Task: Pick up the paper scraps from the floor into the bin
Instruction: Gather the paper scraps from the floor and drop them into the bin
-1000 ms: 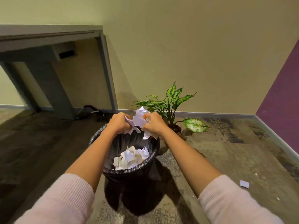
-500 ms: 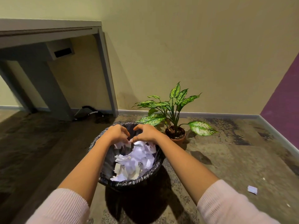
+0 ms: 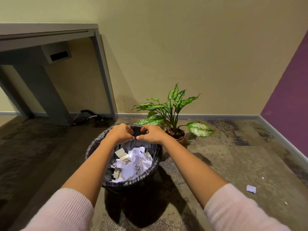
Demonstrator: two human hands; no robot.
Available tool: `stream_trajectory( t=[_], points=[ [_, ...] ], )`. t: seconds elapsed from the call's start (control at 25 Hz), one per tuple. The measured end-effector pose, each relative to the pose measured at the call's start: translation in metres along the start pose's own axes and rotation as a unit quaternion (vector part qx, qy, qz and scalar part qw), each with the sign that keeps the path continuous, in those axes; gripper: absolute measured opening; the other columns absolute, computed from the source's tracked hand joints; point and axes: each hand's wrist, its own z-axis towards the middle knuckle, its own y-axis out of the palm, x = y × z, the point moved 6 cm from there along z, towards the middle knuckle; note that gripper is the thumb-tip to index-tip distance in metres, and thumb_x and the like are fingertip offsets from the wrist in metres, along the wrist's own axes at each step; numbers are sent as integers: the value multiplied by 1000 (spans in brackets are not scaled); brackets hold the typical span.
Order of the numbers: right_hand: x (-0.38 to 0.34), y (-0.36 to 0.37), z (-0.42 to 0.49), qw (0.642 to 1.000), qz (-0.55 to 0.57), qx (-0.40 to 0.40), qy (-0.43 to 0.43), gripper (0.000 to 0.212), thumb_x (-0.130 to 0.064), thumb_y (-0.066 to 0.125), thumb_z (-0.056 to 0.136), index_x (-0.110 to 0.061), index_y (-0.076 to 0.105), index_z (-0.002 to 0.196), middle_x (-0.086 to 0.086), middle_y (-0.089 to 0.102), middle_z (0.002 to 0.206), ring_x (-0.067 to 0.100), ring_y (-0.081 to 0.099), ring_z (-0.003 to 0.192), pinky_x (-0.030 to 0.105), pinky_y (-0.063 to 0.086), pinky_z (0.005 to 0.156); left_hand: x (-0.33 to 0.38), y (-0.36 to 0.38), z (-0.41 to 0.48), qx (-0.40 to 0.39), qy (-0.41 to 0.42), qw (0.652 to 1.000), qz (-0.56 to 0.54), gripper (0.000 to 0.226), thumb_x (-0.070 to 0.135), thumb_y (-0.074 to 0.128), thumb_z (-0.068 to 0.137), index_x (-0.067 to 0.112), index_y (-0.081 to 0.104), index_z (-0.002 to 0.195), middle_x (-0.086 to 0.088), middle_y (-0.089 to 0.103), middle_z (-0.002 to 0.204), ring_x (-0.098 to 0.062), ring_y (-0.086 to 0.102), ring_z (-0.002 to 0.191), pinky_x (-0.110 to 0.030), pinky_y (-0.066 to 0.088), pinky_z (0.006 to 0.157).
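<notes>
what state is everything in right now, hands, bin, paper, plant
bin: upright, bag-lined, partly filled
scraps in bin: piled loosely inside
left hand: fingers curled, holding nothing, over the bin
right hand: fingers curled, holding nothing, over the bin
loose scrap: lying on the floor right of the bin
potted plant: upright, behind the bin

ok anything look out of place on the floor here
Yes: one white paper scrap lies on the carpet right of the bin, apart from the pile inside it. A couple of tiny pale specks lie near it.
</notes>
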Motion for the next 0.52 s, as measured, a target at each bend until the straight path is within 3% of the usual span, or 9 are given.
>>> stream_trajectory(
  t=[0.24, 0.36, 0.52],
  points=[
    [47, -43, -33, 998, -41, 33, 31, 59, -39, 72, 80, -15, 54, 131, 10, 58, 132, 28, 54, 121, 36, 46, 99, 70, 26, -2, -27, 53, 998, -1, 30, 30, 75, 76, 23, 74, 105, -4, 73, 105, -23, 66, 94, -41, 56, 87],
    [80, -65, -56, 994, -76, 46, 56, 57, -41, 73, 79, -17, 56, 127, 8, 61, 129, 28, 56, 117, 33, 46, 94, 112, 47, -7, -32, 80, 996, -7, 35, 29, 76, 76, 17, 72, 108, -6, 72, 105, -24, 66, 95, -40, 55, 88],
    [142, -83, -93, 989, -83, 63, 109, 59, -39, 75, 77, -16, 57, 129, 10, 61, 129, 29, 55, 119, 36, 46, 99, 170, 89, -18, -51, 119, 992, -3, 39, 27, 74, 78, 19, 69, 116, -5, 71, 110, -23, 65, 102, -36, 53, 90]
  ],
)
